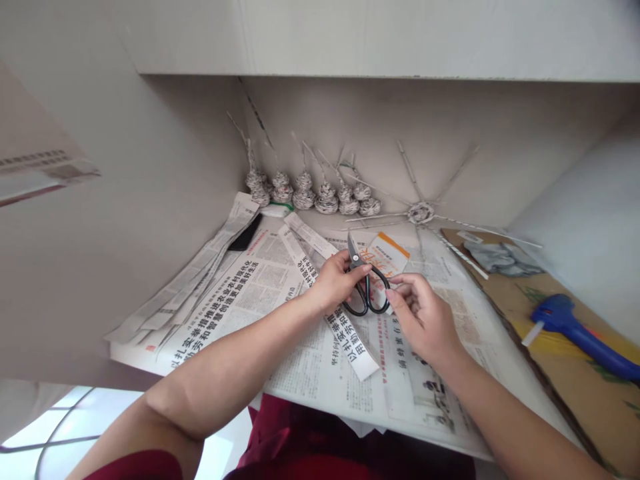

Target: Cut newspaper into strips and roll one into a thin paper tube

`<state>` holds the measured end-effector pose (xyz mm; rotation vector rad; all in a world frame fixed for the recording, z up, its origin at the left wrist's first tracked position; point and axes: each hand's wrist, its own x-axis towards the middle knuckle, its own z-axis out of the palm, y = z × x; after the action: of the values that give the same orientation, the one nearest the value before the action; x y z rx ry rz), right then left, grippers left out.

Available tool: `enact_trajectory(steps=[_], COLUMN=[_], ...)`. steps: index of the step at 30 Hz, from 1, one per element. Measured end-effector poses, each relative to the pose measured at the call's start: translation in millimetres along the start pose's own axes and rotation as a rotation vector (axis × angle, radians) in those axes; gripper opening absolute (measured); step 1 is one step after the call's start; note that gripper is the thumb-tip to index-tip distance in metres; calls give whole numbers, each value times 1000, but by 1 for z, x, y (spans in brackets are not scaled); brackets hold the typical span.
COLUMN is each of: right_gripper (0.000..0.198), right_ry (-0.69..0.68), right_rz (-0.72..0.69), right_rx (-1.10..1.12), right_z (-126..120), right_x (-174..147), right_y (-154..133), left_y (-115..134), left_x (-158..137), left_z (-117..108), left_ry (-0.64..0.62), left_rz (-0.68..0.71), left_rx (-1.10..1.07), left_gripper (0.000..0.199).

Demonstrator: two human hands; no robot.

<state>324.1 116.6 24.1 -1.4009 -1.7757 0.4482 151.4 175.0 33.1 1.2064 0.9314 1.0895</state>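
Observation:
A pair of black-handled scissors point(369, 287) is held over the newspaper-covered table, its blades pointing away from me. My left hand point(336, 280) grips it near the pivot, with the thumb across the top. At the right handle loop, my right hand point(419, 313) has its thumb and fingertips closed on the rim. Below my left hand lies a long cut newspaper strip point(361, 363), and another strip point(310, 235) slants away behind it. Just beyond the scissors is a white packet with an orange edge point(393, 248), partly covered by the hands.
Several gourd shapes woven from paper point(327, 199) line the back wall. A woven star-like piece with spokes point(421, 213) leans there too. Paper strips point(200, 273) and a dark phone-like object point(245, 233) lie left. A blue glue gun point(575, 327) rests on cardboard point(520, 300) at right.

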Motion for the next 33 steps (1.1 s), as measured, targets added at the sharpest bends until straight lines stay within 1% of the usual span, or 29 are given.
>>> enact_trajectory(steps=[1,3,5,6,8,11,14,18,21,26,33], right_gripper=[25,26,26,24,20,21,24,24,25,28,28], right_ry=[31,29,-33,-70,-127,-160,-161,-142,-122,-62,-59], right_rz=[-98,-285,-395,-414,-408,-385,-369,-396,-390,-334,-233], right_rx=[-42,-151,-268,-316,-392,-470,-534,-594,-626,-608,-522], right_z=[-1,-2,-2,-1,1,3,6,10,13,14,16], right_x=[0,1,1,2,3,2,-1,-5,-6,-5,-7], right_y=[0,1,4,6,8,8,6,5,6,7,5], left_y=[1,2,2,2,2,0,-3,-5,-4,-1,0], left_x=[1,2,3,3,2,2,2,2,0,-5,-9], left_z=[0,-1,-2,-1,0,3,5,7,9,13,17], left_ry=[24,65,93,100,99,71,47,25,27,23,15], left_rz=[8,25,38,39,29,-18,-72,-138,-185,-223,-196], left_rx=[-10,-34,-64,-78,-90,-85,-86,-132,-161,-226,-287], left_gripper=[20,20,19,19,18,16,14,13,8,6,13])
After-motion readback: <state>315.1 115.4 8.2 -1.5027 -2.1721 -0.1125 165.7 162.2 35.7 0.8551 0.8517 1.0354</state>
